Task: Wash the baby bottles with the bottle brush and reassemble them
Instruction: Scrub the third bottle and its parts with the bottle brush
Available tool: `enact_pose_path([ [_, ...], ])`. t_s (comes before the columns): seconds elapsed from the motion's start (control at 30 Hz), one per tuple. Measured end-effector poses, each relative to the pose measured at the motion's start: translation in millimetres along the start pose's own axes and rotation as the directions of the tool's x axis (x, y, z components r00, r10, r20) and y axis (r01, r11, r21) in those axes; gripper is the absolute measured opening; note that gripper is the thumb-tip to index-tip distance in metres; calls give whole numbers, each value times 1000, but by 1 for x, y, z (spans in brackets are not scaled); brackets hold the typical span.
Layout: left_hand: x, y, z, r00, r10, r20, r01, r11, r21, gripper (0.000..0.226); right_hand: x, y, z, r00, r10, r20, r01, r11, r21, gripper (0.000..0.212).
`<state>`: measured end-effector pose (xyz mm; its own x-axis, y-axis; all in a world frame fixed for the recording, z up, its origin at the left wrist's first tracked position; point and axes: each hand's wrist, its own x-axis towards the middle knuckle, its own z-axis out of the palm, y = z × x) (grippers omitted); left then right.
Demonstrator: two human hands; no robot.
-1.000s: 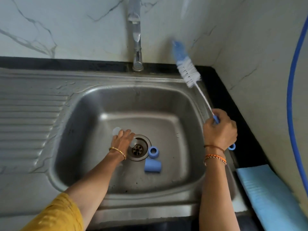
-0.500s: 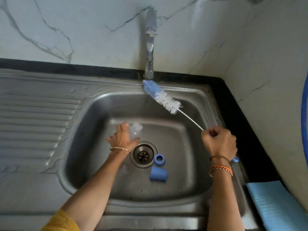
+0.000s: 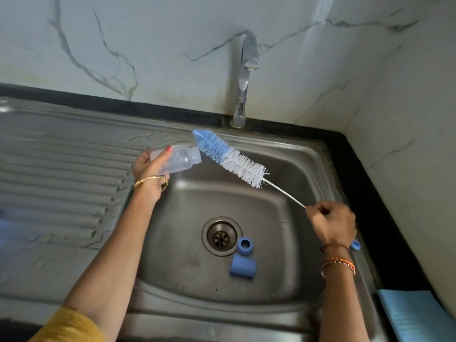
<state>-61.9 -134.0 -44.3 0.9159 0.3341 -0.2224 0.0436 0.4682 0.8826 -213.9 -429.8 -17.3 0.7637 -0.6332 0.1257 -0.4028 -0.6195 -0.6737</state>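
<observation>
**Bottle up, brush at its mouth**

Since half a second ago I have lifted the clear baby bottle (image 3: 179, 159) up out of the basin and swung the brush tip over to its open neck; going left to right: my left hand (image 3: 151, 172) curls round the bottle's lower body, holding it on its side above the sink's (image 3: 318, 154) left rim, mouth facing right; it looks like light, thin plastic, likely slick when wet, so I judge a grip round the body safer than one at the neck; the bottle brush (image 3: 230, 157) has its blue tip just at the mouth, not yet in; its bristles look soft, its wire stem thin and springy, so a hold nearer the bristles would steer better; the blue collar ring (image 3: 245, 246) and blue cap (image 3: 243, 267) lie by the drain (image 3: 221, 236); my right hand (image 3: 332, 224) is fisted tight round the stem's far end.
</observation>
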Motion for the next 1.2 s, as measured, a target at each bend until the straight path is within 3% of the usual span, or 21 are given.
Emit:
enact_pose_path([
  [0.17, 13, 40, 3, 988, 44, -145, -69, 982, -173, 20, 0, 2, 11, 998, -58, -33, 58, 998, 7, 24],
  [0.37, 24, 62, -6, 944, 109, -310, -173, 967, -188, 22, -9, -9, 22, 985, -147, -94, 153, 986, 60, 14],
  [0.47, 20, 71, -6, 949, 103, -299, -164, 969, -187, 22, -9, -6, 23, 971, -211, -111, 223, 969, 110, 15],
  [0.57, 16, 70, -1, 964, 93, -249, -124, 986, -109, 22, -7, 1, 29, 959, -272, -83, 279, 956, 87, 32],
  [0.7, 17, 72, 6, 976, 113, -186, -126, 990, -57, 17, -7, -1, 35, 958, -276, -80, 283, 954, 99, 18],
  [0.87, 17, 75, 7, 982, 130, -136, -127, 991, 29, 18, -6, 2, 40, 831, -554, -50, 554, 818, 156, 14],
  [0.97, 19, 81, 10, 971, 142, -194, -159, 985, -73, 18, -6, -3, 49, 760, -641, -107, 649, 745, 155, 12],
  [1.07, 15, 76, 19, 978, 124, -165, -150, 977, -154, 18, -14, -13, 60, 724, -679, -121, 689, 717, 107, 16],
  [1.13, 8, 66, 27, 979, 143, -146, -163, 977, -138, 19, -20, -18, 63, 783, -615, -91, 620, 783, 50, 13],
  [1.2, 2, 58, 33, 974, 174, -147, -191, 975, -112, 23, -19, -17, 62, 867, -498, -8, 496, 863, 98, 12],
])
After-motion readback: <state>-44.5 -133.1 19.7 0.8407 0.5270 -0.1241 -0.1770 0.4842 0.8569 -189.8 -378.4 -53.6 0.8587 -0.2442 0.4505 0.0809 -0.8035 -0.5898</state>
